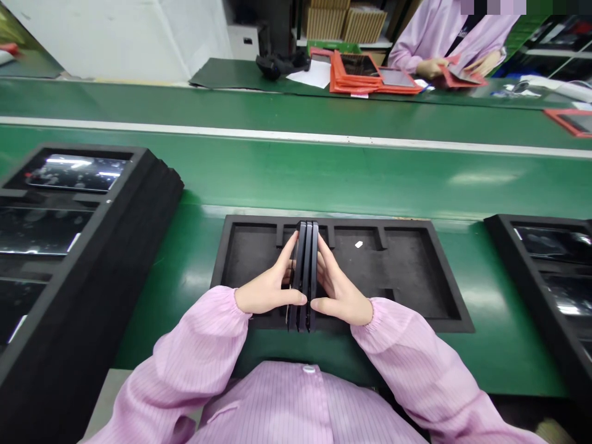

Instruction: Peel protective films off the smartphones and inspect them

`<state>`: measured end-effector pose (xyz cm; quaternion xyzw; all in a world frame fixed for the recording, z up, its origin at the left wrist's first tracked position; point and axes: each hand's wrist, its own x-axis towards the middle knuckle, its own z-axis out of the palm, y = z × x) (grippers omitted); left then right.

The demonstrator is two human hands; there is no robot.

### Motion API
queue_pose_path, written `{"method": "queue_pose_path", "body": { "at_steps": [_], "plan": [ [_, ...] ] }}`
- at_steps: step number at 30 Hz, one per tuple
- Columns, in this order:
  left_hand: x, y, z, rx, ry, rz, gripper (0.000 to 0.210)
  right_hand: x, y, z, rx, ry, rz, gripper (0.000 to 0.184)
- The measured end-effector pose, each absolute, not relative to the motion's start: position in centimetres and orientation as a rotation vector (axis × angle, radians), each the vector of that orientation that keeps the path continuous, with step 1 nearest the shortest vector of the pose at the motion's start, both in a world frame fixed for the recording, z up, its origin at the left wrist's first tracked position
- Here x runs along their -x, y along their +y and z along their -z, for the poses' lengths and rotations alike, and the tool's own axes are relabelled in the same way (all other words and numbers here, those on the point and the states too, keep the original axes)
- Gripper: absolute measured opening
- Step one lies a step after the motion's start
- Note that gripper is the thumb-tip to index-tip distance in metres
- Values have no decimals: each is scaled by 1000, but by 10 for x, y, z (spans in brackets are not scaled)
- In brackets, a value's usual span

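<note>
The left hand [271, 288] and right hand [345, 295] press a stack of dark panels [306, 271] between them, fingers straight along its outer faces and thumbs bent over the near edges. The panels stand upright side by side in the middle of the frame; there seem to be three or four, though their edges crowd too closely for a sure count. Behind and below them lies a black foam tray [411, 271], with a small white scrap [359, 244] in it, right of the panels. Whether the panels touch the tray cannot be told from this angle.

At the left of the frame, a tall stack of black trays [124, 265] has glossy screens [78, 171] in its top recesses. At the right edge, another black tray [515, 271] holds similar screens. All rest on a green work surface [324, 179]. Across it, at upper centre, red-framed panels [356, 71] are piled beside a white sheet [315, 74]; at upper right, a co-worker [423, 37] in pink handles another red-edged piece [462, 75].
</note>
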<state>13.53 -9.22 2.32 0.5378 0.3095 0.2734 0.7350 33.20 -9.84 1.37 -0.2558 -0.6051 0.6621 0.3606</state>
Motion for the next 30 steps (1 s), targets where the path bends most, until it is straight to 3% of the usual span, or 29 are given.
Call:
{"method": "queue_pose_path", "body": {
  "at_steps": [10, 30],
  "plan": [
    [-122, -86, -24, -1314, 505, -505, 131, -336, -97, -11, 614, -1639, -1733, 114],
    [-120, -85, -23, -1361, 435, -514, 128, -330, -100, -14, 651, -1684, -1610, 115]
  ]
}}
